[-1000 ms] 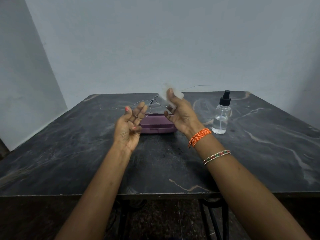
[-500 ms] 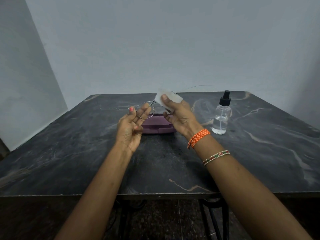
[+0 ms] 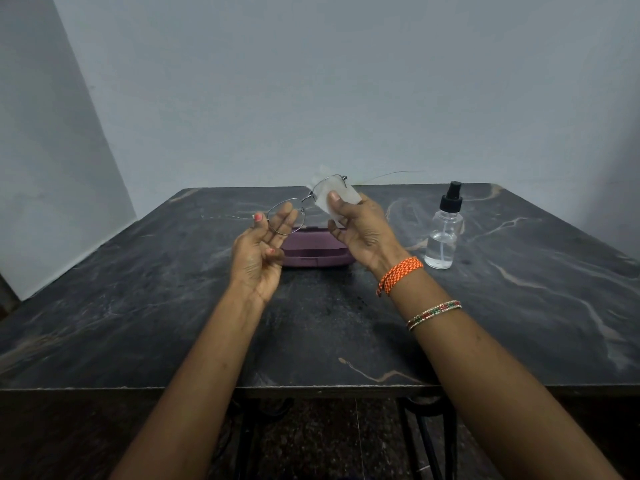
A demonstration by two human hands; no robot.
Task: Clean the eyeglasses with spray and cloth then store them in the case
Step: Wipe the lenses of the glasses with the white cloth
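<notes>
White cloth (image 3: pixel 335 198) over one lens of eyeglasses (image 3: pixel 286 216)

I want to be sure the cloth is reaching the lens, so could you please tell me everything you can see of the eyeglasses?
The eyeglasses have a thin, dark metal-looking wire frame with clear, rounded lenses. They are held up above the purple case, off the table. The left hand holds the left lens rim with its fingers. The right hand pinches a white cloth over the right lens, thumb on the near side. One thin temple arm stretches out to the right; the other is hard to make out.
</notes>
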